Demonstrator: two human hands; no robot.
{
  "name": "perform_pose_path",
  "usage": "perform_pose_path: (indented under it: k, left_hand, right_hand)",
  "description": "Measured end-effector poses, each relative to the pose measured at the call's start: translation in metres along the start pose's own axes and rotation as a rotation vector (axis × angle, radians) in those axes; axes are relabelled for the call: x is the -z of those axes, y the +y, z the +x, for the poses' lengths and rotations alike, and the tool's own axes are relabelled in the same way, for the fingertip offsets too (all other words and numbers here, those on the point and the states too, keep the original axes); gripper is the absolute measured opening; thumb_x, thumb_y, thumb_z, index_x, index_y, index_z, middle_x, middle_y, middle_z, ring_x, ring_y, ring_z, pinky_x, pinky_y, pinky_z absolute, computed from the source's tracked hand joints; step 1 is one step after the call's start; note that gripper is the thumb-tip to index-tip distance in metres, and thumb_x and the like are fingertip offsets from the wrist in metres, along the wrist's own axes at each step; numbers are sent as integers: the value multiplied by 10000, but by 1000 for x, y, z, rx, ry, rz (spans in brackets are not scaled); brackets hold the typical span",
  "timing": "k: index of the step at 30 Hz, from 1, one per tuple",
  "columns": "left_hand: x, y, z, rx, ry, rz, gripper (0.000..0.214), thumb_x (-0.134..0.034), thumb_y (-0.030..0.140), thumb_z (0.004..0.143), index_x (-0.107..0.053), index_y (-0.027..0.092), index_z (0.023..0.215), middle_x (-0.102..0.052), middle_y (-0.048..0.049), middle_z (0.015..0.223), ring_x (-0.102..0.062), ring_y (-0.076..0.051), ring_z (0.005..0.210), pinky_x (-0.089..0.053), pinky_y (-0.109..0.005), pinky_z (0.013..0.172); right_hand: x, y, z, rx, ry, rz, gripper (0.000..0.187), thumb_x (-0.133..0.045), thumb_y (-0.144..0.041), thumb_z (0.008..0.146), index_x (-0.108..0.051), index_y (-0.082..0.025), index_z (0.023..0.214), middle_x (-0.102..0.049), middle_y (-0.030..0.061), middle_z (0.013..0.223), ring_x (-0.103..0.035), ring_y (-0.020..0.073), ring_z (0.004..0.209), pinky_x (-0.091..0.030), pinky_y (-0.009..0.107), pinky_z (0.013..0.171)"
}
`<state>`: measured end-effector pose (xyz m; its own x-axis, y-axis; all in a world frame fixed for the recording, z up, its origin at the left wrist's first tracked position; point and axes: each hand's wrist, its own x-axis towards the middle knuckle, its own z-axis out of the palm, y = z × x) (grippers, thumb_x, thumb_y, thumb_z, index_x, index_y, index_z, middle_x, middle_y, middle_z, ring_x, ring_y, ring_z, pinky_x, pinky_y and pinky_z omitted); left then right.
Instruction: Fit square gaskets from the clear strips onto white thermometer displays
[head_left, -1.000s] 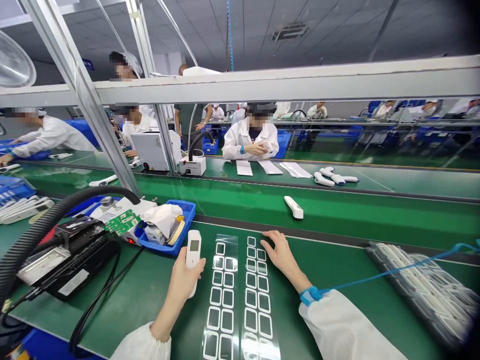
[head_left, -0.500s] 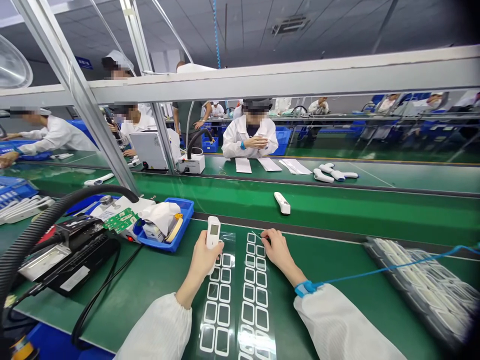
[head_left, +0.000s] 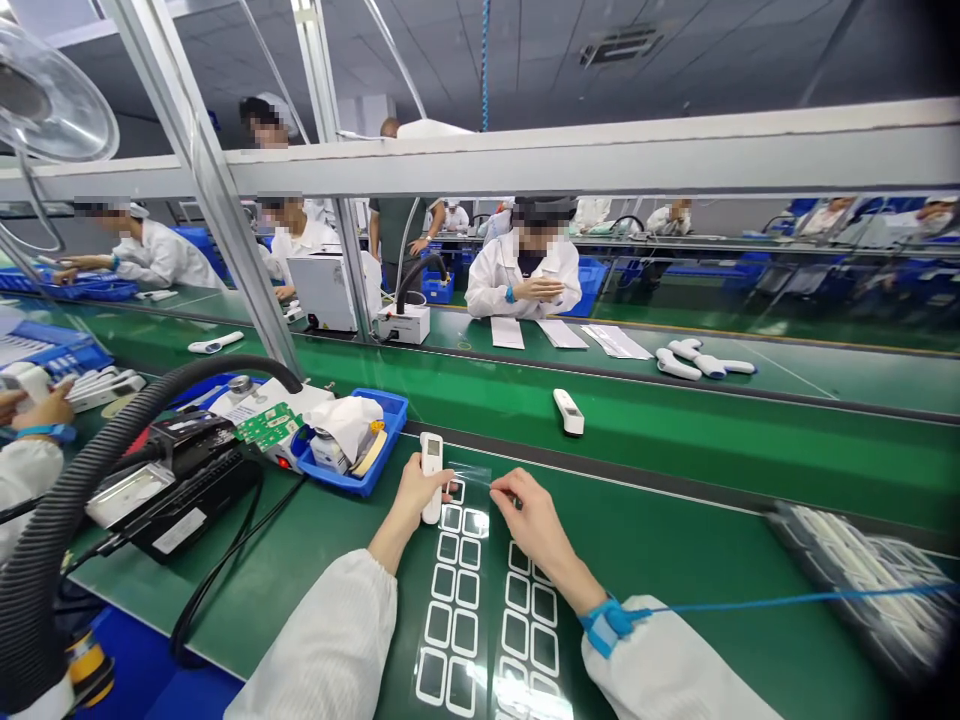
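My left hand (head_left: 412, 500) is wrapped round a white handheld thermometer (head_left: 432, 455), held upright with its small grey screen facing me. Under and beside it lies a clear sheet (head_left: 480, 600) with rows of white rounded frames (head_left: 444, 582). My right hand (head_left: 531, 520) is closed in a pinch near that sheet's upper right edge. Whatever its fingertips hold is too small to make out. Below my right hand lies a second clear sheet of white frames (head_left: 515, 635), its top end hidden by the hand and wrist.
A blue tray (head_left: 394, 420) with white tissue stands left of my hands, near black equipment (head_left: 187, 510) and a thick black hose (head_left: 112, 430). Another thermometer (head_left: 568, 412) lies on the green belt. Stacked pale parts (head_left: 862, 570) sit right, beneath a blue wrist cord (head_left: 750, 606). A co-worker sits opposite.
My right hand has moved left, from the top of the right sheet to the left sheet's upper edge. The left hand keeps the thermometer. Another person's hands now show at far left.
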<state>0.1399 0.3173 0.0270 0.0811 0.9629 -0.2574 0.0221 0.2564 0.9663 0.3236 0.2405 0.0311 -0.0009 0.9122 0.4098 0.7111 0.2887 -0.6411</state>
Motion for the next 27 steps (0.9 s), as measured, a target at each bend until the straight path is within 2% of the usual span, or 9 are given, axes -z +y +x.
perform_pose_path:
  k: [3,6,9,13,16,18,20,22,27]
  left_hand:
    - [-5,-1,1,23,4,-22,147,-674,106,861,-577,118,971,-616,26,738,-637,-120,603,-525,-201,495]
    - [-3,-4,2,14,32,-36,159,-673,97,855,-566,122,969,-611,31,729,-634,-119,589,-517,-198,485]
    - [4,-7,5,-19,69,-39,228,-707,76,800,-530,144,927,-622,29,734,-642,-130,580,-508,-203,479]
    - [11,-5,5,-98,131,-14,340,-776,104,712,-486,195,864,-631,29,755,-611,-116,526,-476,-199,468]
    - [9,1,-2,-164,124,2,320,-749,134,729,-474,212,873,-631,37,763,-565,-98,470,-464,-210,467]
    - [1,5,-10,-191,81,12,292,-732,150,737,-476,212,862,-635,39,754,-548,-96,443,-462,-220,467]
    - [-11,9,-17,-203,26,29,285,-739,158,724,-486,208,843,-635,36,738,-542,-98,423,-450,-224,454]
    - [-26,13,-21,-206,-28,57,290,-750,149,706,-494,205,832,-641,30,743,-547,-101,413,-439,-222,439]
    - [-63,24,-17,-197,-117,133,304,-743,124,712,-479,210,837,-662,7,807,-625,-130,505,-484,-224,487]
  right_hand:
    - [-20,-14,8,4,-29,-76,197,-466,-246,944,-615,-220,818,-606,45,818,-580,228,833,-444,372,772]
    - [-22,-6,19,-24,-31,-133,202,-467,-254,945,-625,-220,824,-611,49,821,-575,234,853,-433,376,787]
    - [-2,21,26,-99,-12,-210,163,-484,-233,917,-632,-212,853,-613,65,847,-572,241,860,-429,376,796]
    - [33,64,19,-272,7,-345,27,-604,-211,789,-630,-205,792,-591,81,849,-558,275,825,-406,388,722]
    - [42,83,10,-339,-12,-390,109,-607,-233,779,-592,-212,673,-572,61,801,-555,279,817,-379,367,689]
    - [40,89,7,-338,-22,-389,119,-584,-239,801,-589,-215,684,-580,50,823,-558,264,832,-377,358,702]
    - [38,91,7,-323,-20,-378,39,-593,-253,808,-614,-226,790,-598,51,905,-559,260,876,-380,356,726]
    - [38,92,9,-312,-14,-364,87,-617,-268,800,-622,-237,881,-604,57,968,-554,267,925,-382,359,744]
    - [44,95,14,-304,-26,-296,73,-644,-217,742,-576,-229,763,-598,32,835,-552,254,866,-376,352,735]
